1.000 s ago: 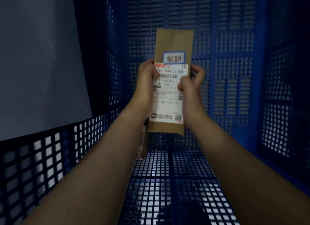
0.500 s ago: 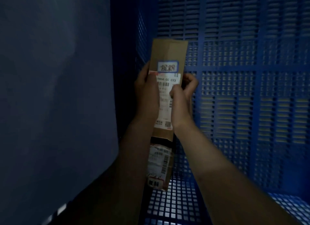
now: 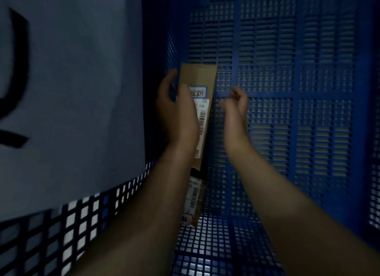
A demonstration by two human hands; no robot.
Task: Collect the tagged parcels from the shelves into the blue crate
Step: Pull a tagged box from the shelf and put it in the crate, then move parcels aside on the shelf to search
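While the brown parcel (image 3: pixel 200 78) stands on end in the far-left corner of the blue crate (image 3: pixel 298 90), the left hand (image 3: pixel 176 115) wraps its left edge, thumb across the label. The right hand (image 3: pixel 236 107) hangs just beside it, loosely curled, holding nothing. It looks light and stiff, best taken by its long edges. A second parcel (image 3: pixel 193 201) crowds the left wall; moving room lies rightward.

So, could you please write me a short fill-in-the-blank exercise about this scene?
The brown parcel stands ____ in the blue crate. Its tag has a ____ border. The left hand grips it, while the right hand holds ____.
Missing words: upright; blue; nothing.
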